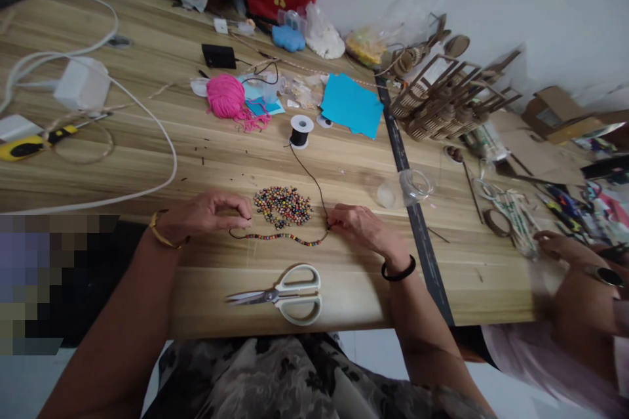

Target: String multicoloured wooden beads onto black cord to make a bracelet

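A black cord strung with small multicoloured beads (285, 236) lies in a shallow curve on the table between my hands. My left hand (216, 212) pinches the cord's left end between thumb and forefinger. At the right end of the beads, my right hand (356, 223) grips the same cord, its fingers closed. From there the cord runs up to a white spool wound with black cord (299, 134). Just beyond the strand lies a loose pile of coloured beads (282, 205). White-handled scissors (280, 296) rest near the table's front edge, blades pointing left.
A white cable (170, 170) loops across the left, near a yellow screwdriver (29, 145). Pink yarn (225, 96) and blue sheets (351, 106) lie behind the spool. Clear tape rolls (417, 187) sit right. Another person's hand (555, 247) is at the far right.
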A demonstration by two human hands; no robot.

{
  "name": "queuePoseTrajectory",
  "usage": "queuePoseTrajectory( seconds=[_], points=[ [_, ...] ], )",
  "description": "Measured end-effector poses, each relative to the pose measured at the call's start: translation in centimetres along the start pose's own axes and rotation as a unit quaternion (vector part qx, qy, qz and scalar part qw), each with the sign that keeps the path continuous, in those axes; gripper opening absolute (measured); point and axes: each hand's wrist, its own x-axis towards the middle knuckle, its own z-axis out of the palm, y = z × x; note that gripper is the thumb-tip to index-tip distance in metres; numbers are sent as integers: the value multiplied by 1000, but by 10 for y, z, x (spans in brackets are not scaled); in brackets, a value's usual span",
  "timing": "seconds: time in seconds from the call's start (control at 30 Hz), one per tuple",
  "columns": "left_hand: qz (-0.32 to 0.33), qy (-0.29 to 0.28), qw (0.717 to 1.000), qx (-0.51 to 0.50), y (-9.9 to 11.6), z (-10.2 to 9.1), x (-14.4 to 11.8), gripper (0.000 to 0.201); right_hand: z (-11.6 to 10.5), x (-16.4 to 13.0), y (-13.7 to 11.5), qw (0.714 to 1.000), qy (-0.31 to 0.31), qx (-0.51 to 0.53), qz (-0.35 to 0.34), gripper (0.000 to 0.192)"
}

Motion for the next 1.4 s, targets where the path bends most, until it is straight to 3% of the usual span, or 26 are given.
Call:
queuePoseTrajectory(
  seconds=[0.23,0.43,0.57,0.93,1.13,1.4],
  points=[
    [-20,-8,1000,6,4,-1,1,24,-6,-8,-2,992,-85,73,-56,17],
    [-46,-1,999,-8,7,0,0,22,-11,-6,4,999,-4,50,12,11],
    [-47,11,999,-24,4,0,0,18,-9,-3,1,999,25,24,7,11],
    [-64,21,997,-33,2,-1,-1,14,-2,-2,-22,999,-37,-15,-33,14],
    [-106,97,989,-44,2,-3,-6,17,-1,1,-30,997,-60,-26,-49,16],
    [-140,226,962,-70,-1,-6,-11,11,-1,-1,-27,996,-43,60,-54,16]
  ],
)
